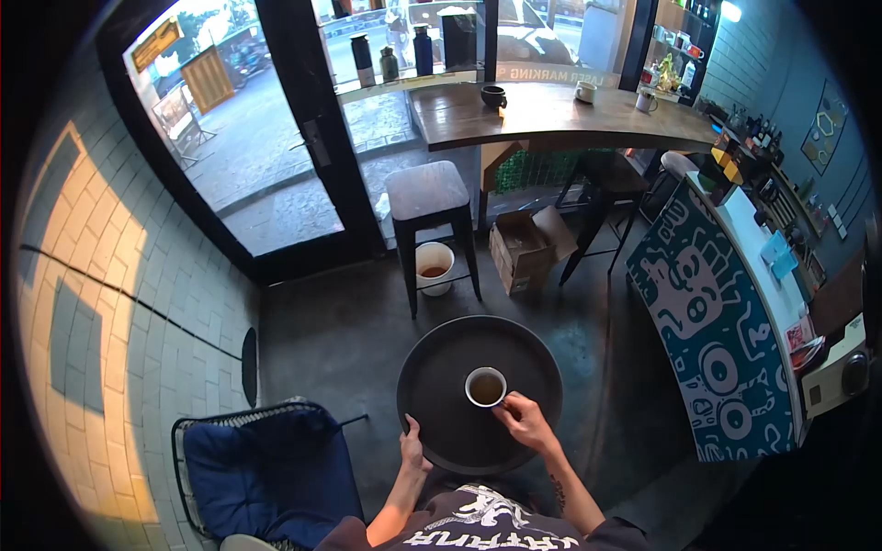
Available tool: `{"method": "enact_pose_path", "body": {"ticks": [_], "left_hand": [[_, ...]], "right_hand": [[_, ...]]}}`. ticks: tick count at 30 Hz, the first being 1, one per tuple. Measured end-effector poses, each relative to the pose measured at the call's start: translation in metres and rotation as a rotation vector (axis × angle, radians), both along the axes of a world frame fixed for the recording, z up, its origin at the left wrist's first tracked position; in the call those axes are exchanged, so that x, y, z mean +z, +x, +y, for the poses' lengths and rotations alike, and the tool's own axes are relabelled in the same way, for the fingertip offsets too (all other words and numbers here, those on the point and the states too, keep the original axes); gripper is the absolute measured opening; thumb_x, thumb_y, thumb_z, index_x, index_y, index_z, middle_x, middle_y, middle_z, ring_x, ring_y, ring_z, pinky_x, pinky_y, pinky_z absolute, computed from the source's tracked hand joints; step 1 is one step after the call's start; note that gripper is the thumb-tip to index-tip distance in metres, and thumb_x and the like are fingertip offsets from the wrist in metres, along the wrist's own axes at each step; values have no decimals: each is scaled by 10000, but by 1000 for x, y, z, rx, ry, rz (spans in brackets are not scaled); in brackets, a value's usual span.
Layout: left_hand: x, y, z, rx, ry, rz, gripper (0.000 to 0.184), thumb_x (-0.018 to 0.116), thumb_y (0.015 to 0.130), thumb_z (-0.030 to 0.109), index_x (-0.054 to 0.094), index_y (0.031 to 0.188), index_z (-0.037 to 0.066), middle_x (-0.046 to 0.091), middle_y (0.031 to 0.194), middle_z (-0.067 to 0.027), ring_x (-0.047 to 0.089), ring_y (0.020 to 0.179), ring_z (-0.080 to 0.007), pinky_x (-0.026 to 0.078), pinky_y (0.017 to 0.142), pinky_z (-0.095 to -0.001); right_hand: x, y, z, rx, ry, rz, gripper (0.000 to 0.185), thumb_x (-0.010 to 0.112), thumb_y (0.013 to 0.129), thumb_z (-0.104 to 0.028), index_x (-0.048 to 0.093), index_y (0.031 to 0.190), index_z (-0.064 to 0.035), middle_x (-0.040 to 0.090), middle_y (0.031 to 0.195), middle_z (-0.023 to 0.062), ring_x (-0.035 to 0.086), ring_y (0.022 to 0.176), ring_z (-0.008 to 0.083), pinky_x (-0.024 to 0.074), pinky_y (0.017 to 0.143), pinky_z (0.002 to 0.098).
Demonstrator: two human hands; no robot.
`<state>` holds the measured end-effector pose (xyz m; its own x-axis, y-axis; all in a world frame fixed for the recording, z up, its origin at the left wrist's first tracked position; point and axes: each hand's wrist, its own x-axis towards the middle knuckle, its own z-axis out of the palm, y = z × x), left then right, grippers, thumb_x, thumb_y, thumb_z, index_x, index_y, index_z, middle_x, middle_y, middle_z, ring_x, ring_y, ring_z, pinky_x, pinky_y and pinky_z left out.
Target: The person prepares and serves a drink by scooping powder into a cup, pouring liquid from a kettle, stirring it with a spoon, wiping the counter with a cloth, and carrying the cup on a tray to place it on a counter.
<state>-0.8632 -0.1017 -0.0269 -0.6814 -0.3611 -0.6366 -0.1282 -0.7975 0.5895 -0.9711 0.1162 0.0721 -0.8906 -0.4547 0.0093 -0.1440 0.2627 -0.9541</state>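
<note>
A round dark tray (441, 367) is held level in front of my body. My left hand (414, 446) grips its left rim, the thumb on top and the other fingers hidden beneath. On the tray, right of its middle, is a white cup (485, 387) with dark liquid inside. My right hand (525, 421) is closed on the cup's near right side, where the handle seems to be. Whether the cup's base touches the tray cannot be told.
Ahead stand a metal stool (427, 190), a white bucket (435, 266), a cardboard box (524, 248) and a wooden bar table (551, 115) with cups. A blue-cushioned chair (271, 477) is at left, a patterned counter (712, 321) at right.
</note>
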Motion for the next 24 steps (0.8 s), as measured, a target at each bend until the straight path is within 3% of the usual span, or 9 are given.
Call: {"method": "enact_pose_path", "body": {"ticks": [1,3,6,9,14,16,17,21,24], "left_hand": [[-4,-17,-7,-11,11,-1,581,489,989,481,445,1335,15,571,1290,-157,619,1120,-308,557,908,-474],[-11,-53,-24,-106,87,144,578,511,988,458,427,1348,14,569,1293,-149,613,1127,-304,550,919,-470],[-34,-108,-46,-41,-81,-8,575,514,988,454,428,1351,16,579,1279,-147,610,1129,-299,544,926,-472],[-23,-155,-67,5,-73,2,578,516,985,457,430,1349,17,585,1269,-145,609,1124,-294,538,933,-471],[-28,-188,-118,151,-69,-127,686,566,952,483,351,1363,-24,522,1320,-177,590,1141,-327,538,929,-493],[-29,-188,-134,237,-128,-224,629,541,970,475,426,1321,-35,569,1263,-173,609,1110,-306,546,914,-457],[-31,-183,-139,305,-186,-316,589,515,989,466,500,1279,-45,615,1206,-170,627,1078,-284,553,898,-420],[-41,-150,-157,480,-152,-283,608,515,990,468,481,1302,-53,593,1230,-178,629,1059,-293,547,899,-428],[-45,-130,-149,564,-136,-354,670,528,974,495,429,1361,-44,534,1324,-169,583,1155,-311,532,936,-463]], "right_hand": [[3,-11,-10,-55,-29,-169,194,672,916,-109,588,790,11,468,666,-38,403,603,42,331,512,264],[-7,-45,-22,-61,19,-120,237,660,934,-152,577,773,1,438,600,-63,366,582,41,311,500,266],[-6,-97,-46,-99,123,-69,295,666,923,-207,564,765,20,430,586,32,393,563,82,338,510,296],[-18,-150,-60,-101,125,-132,301,664,925,-213,560,765,20,432,589,37,384,562,85,332,508,300],[-6,-233,-91,-87,91,-150,281,653,934,-210,589,774,12,462,601,-16,387,585,67,338,515,284],[-14,-263,-99,-75,125,-145,305,627,959,-217,563,767,10,435,621,-40,364,598,56,314,516,277],[-23,-277,-102,-55,149,-142,317,600,982,-218,544,764,6,411,639,-65,341,606,46,290,514,267],[-77,-326,-119,30,262,-208,341,553,1008,-233,508,757,-6,390,644,-65,331,608,48,281,513,272],[-144,-354,-140,78,268,-202,334,504,1030,-246,477,762,-49,373,647,-63,342,606,41,282,512,264]]}}
